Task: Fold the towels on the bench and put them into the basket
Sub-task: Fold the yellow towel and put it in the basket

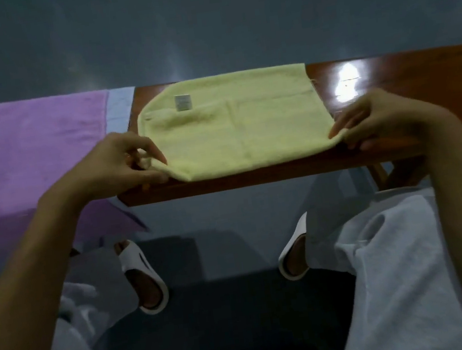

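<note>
A yellow towel (236, 133) lies flat on the brown tabletop (387, 78). It is folded, and its near edge sits close to the front edge of the tabletop. A small white tag (182, 102) shows on the towel near its far left corner. That corner looks rounded off.

The left hand (116, 163) pinches the near left corner of the yellow towel between thumb and curled fingers. This corner is lifted a little off the wood. The right hand (378, 120) pinches the near right corner, with its fingers on top of the cloth.

Left of the yellow towel a purple towel (29, 148) is spread out and hangs down over the front. A blue towel (119, 107) peeks out from under it, between the purple towel and the yellow one.

Below the yellow towel, under the tabletop, two feet in white slippers (146, 274) stand on the dark floor (229, 307). A bright light shines on the wood just right of the yellow towel.
</note>
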`<action>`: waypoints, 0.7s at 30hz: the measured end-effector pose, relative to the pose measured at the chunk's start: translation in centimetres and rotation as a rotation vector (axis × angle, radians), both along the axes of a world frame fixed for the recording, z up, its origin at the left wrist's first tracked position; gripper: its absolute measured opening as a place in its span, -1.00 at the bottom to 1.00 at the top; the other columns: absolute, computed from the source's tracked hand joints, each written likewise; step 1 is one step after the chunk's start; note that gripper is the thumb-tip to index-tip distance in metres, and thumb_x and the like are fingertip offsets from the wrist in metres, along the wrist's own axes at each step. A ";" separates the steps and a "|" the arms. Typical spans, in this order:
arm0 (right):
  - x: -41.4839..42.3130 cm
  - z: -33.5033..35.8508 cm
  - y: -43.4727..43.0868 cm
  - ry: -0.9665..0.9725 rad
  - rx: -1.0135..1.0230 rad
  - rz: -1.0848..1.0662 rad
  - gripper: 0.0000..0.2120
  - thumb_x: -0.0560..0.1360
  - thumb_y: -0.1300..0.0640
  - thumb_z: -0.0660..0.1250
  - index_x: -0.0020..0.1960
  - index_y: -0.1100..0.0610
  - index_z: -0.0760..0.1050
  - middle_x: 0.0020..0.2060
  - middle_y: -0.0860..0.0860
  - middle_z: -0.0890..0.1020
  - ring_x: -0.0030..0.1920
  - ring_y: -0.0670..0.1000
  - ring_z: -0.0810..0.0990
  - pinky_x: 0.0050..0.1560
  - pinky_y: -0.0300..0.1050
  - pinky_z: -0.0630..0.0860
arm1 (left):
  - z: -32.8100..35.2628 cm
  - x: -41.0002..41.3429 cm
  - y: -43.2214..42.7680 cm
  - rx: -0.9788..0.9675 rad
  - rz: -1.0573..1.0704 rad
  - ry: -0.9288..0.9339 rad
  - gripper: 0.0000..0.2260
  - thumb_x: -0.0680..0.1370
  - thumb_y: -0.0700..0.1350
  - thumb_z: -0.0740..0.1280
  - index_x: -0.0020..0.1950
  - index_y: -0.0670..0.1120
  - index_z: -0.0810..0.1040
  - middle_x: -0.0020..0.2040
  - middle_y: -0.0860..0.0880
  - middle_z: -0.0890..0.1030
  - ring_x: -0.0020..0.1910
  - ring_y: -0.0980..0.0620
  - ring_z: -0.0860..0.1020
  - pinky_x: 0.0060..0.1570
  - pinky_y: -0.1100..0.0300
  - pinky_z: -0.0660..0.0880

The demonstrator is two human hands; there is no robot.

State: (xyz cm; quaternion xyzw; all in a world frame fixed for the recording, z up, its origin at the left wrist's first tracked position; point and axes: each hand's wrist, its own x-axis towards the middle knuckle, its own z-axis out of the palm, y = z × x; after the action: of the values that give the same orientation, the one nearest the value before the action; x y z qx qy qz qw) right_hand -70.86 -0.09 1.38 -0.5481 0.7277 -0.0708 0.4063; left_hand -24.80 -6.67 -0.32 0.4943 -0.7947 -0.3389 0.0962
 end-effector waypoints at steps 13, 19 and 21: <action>4.2 -2.0 -4.8 0.229 -0.273 -0.405 -0.59 0.45 -0.11 0.55 -0.03 0.23 0.57 -0.14 0.17 0.66 -0.16 0.15 0.66 -0.12 0.10 0.66 | -4.5 -6.0 -5.1 -0.181 0.587 0.096 -0.60 0.45 0.22 0.49 0.04 -0.08 0.60 -0.04 -0.01 0.60 -0.04 -0.04 0.60 -0.21 0.07 0.48; 4.6 -2.3 -5.6 0.234 -0.153 -0.389 -0.50 0.39 -0.01 0.63 0.17 0.23 0.53 0.04 0.11 0.62 0.05 0.18 0.63 0.02 0.13 0.64 | -3.8 -6.6 -5.3 -0.248 0.615 0.372 -0.79 0.45 -0.08 0.50 0.01 -0.10 0.57 -0.06 -0.01 0.66 -0.10 0.07 0.61 -0.11 0.02 0.63; 4.0 -2.3 -5.2 0.229 -0.149 -0.378 -0.56 0.42 0.04 0.61 0.16 0.21 0.52 0.03 0.10 0.61 0.04 0.16 0.62 0.00 0.11 0.63 | -3.6 -6.3 -5.2 -0.299 0.611 0.303 -0.70 0.46 -0.13 0.50 0.14 -0.10 0.52 0.04 -0.02 0.61 -0.01 0.07 0.58 -0.12 0.19 0.57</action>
State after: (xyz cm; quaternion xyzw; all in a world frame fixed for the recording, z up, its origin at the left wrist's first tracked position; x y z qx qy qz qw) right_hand -66.86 -5.30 -0.96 -0.4350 0.8514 -0.1365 0.2593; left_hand -31.14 -11.86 -3.94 0.6334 -0.6279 -0.2442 0.3808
